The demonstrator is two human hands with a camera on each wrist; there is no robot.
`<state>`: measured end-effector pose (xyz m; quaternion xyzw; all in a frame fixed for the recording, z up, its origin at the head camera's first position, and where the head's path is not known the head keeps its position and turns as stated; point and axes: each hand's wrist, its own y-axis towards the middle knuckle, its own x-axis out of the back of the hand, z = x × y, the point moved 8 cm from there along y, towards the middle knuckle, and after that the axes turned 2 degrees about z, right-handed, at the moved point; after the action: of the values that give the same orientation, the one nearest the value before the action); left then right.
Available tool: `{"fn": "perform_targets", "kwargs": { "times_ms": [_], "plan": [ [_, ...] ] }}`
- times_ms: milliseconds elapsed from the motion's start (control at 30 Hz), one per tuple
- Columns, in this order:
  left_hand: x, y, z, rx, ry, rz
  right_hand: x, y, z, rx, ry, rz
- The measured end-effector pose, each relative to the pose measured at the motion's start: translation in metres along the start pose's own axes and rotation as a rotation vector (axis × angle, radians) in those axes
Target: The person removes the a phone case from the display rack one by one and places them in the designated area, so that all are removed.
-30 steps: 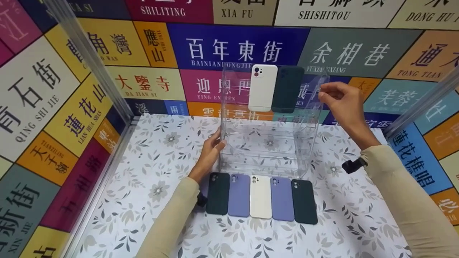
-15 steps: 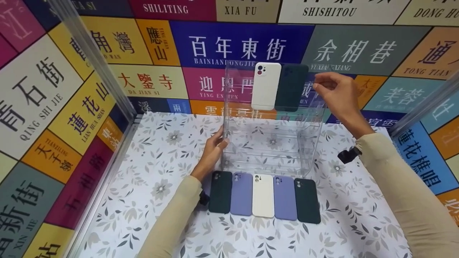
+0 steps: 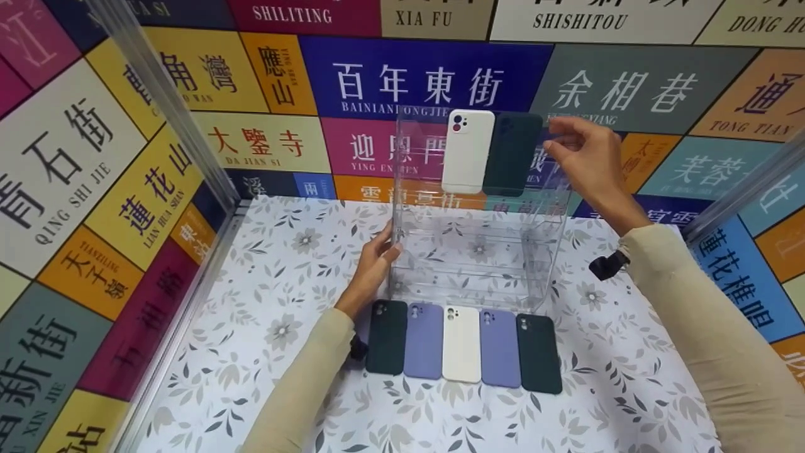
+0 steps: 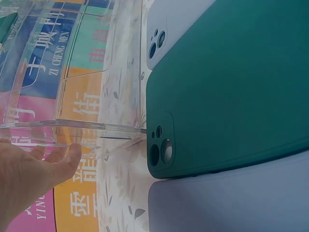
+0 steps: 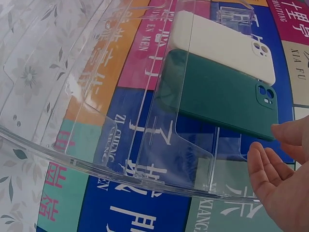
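Note:
A clear tiered plastic display stand (image 3: pixel 465 251) stands upright on the table. My left hand (image 3: pixel 368 270) grips its left side edge; the left wrist view shows that hand's curled fingers (image 4: pixel 72 157) at the clear wall. In the top tier, a white phone case (image 3: pixel 467 151) and a dark green phone case (image 3: pixel 512 154) lean side by side. My right hand (image 3: pixel 588 148) is beside the upper right of the green case. In the right wrist view its thumb is right at the case's corner, with the fingers (image 5: pixel 258 166) apart from the thumb.
In front of the stand lies a row of phone cases: dark green (image 3: pixel 386 338), purple (image 3: pixel 424 341), white (image 3: pixel 461 345), purple (image 3: pixel 500 348) and dark green (image 3: pixel 539 353). A sign-covered wall (image 3: pixel 427 75) rises behind the floral tablecloth (image 3: pixel 277 283). A metal frame post (image 3: pixel 170 107) stands at left.
My right hand has moved up and left, from the stand's side edge toward the green case's top corner, its fingers spreading from the thumb. The left hand keeps its grip on the stand.

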<state>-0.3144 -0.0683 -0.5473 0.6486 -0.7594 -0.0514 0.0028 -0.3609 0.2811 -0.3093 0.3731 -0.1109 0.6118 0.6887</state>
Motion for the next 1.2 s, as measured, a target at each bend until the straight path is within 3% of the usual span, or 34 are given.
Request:
{"fn": "perform_targets", "kwargs": {
  "times_ms": [567,933,1200],
  "plan": [
    [-0.001,0.001,-0.003,-0.008,0.001,0.014,-0.011,0.005,0.002,0.002,-0.017,0.04],
    [0.001,0.0,0.0,-0.014,0.007,0.007,-0.017,0.009,0.007,0.078,-0.047,0.036],
    [0.002,0.002,0.001,-0.04,-0.013,0.005,-0.015,0.005,0.008,0.115,-0.005,-0.031]
  ]
}}
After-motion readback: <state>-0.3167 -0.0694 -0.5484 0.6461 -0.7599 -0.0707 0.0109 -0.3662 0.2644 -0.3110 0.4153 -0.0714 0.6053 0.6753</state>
